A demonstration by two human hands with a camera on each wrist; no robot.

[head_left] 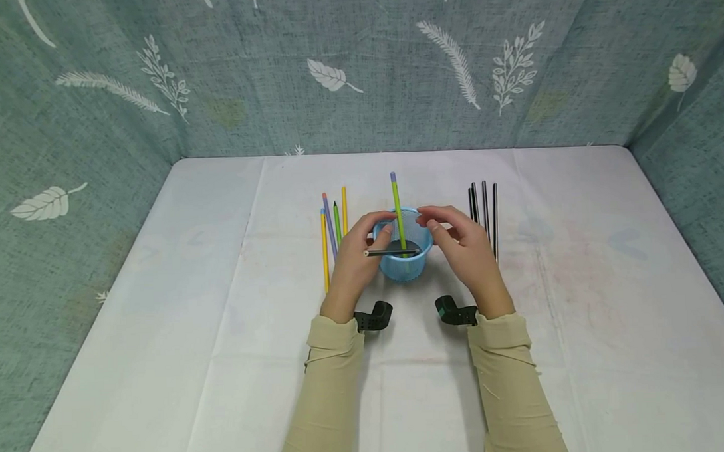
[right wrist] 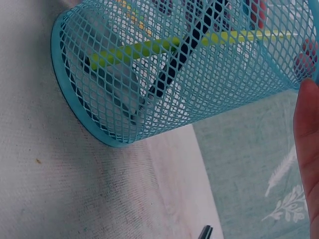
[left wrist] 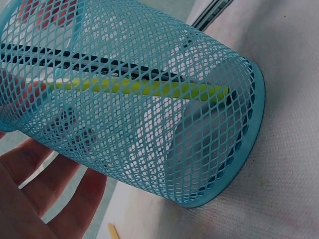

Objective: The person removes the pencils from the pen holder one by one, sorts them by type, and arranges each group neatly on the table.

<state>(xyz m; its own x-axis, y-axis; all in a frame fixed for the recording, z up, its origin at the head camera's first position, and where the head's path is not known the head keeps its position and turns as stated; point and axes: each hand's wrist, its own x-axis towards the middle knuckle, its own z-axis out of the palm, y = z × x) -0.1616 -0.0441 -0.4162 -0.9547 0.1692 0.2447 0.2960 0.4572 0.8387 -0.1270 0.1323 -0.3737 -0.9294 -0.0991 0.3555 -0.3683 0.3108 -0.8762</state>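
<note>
A light blue mesh pencil cup (head_left: 403,270) stands upright between both hands. Inside it a green pencil (head_left: 397,205) with a purple end rises above the rim. A black pencil (head_left: 393,252) also stands in the cup, leaning toward the left hand; the right wrist view shows it crossing the green one behind the mesh. My left hand (head_left: 356,256) is at the left rim, thumb and forefinger apart. At the right rim is my right hand (head_left: 463,246), fingers loosely bent, its thumb (right wrist: 307,124) right by the rim.
Left of the cup lie several coloured pencils, among them a yellow pencil (head_left: 325,254) and a purple pencil (head_left: 329,227). Several black pencils (head_left: 485,202) lie on the right, partly hidden by the right hand. A white cloth (head_left: 272,389) covers the table; a patterned green curtain (head_left: 382,119) hangs behind.
</note>
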